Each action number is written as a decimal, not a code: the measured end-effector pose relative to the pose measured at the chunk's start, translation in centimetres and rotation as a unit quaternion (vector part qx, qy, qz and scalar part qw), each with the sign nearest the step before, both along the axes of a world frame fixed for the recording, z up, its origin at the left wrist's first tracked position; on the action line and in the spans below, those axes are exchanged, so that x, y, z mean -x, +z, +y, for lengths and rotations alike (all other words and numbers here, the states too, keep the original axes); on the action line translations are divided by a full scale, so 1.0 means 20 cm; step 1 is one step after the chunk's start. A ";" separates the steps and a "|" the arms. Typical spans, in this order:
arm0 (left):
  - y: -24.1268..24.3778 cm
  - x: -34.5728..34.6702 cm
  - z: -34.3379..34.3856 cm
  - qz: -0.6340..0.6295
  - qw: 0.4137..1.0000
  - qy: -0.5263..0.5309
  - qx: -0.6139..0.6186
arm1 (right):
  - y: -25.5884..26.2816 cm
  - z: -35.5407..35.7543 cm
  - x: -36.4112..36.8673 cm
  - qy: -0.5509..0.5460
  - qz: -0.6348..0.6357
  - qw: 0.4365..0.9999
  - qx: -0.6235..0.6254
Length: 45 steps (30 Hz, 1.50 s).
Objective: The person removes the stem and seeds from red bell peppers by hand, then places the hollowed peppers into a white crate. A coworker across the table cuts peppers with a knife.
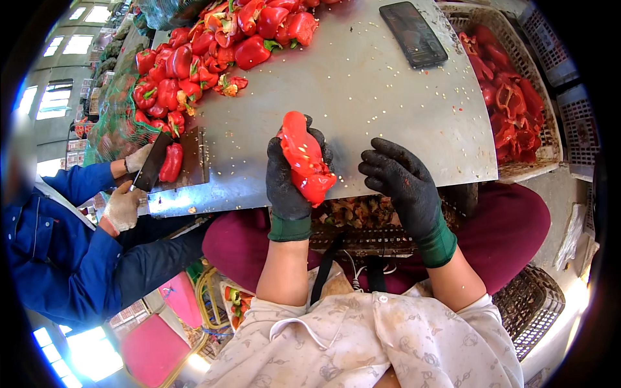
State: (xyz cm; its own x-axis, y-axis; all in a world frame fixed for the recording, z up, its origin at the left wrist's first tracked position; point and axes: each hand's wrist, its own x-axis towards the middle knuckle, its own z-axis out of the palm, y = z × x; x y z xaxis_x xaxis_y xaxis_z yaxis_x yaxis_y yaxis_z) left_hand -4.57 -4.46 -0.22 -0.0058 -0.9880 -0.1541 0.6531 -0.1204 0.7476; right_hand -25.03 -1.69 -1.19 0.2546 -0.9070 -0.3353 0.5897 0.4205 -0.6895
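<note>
My left hand [289, 179], in a black-coated glove with a green cuff, grips a piece of red bell pepper [306, 157]. The pepper is split, its inner side and a few pale seeds showing. To the right my right hand [400, 182], gloved the same way, hangs apart from the pepper with its fingers spread a little and nothing in them. Both hands are over the near edge of the metal tabletop [335, 102]. A heap of red bell peppers [179, 63], some whole and some cut, lies at the far left.
A smartphone [413, 34] lies at the upper right. Beside the table a plastic crate [553, 140] holds cut red peppers. At left a co-worker in a blue jacket [63, 252] holds a cleaver [154, 162] by a pepper on a board [194, 167]. Scraps fill a crate [364, 237] below the table edge.
</note>
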 end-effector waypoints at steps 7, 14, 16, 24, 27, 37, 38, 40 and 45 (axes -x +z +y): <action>0.11 0.02 -0.04 -0.543 0.828 -0.032 0.138 | 0.08 -0.05 0.09 -0.114 0.061 0.991 0.041; 0.21 0.36 -0.13 -0.619 0.721 -0.067 0.303 | 0.02 -0.02 0.10 -0.050 -0.224 0.973 -0.016; 0.20 0.33 -0.20 -0.509 0.835 0.013 0.208 | -0.02 -0.05 0.13 -0.095 -0.258 0.961 -0.037; -0.17 -0.74 -0.68 -0.803 0.512 0.303 0.038 | 0.09 -0.24 0.58 -0.212 -0.486 0.841 0.106; -0.25 -0.92 -0.91 -0.715 0.629 0.304 -0.016 | 0.03 -0.24 0.41 -0.251 -0.401 0.875 0.096; -0.07 -0.54 -0.63 -0.689 0.697 -0.059 0.189 | -0.05 -0.27 0.31 -0.169 -0.327 0.910 0.192; 0.02 -0.52 -0.55 -0.615 0.723 -0.146 0.279 | -0.06 -0.27 0.31 -0.167 -0.320 0.912 0.193; 0.01 -0.65 -0.42 -0.567 0.773 -0.151 0.242 | -0.06 -0.27 0.28 -0.154 -0.310 0.919 0.188; -0.02 -0.98 -0.62 -0.617 0.759 0.207 0.014 | -0.06 -0.27 0.26 -0.125 -0.308 0.927 0.175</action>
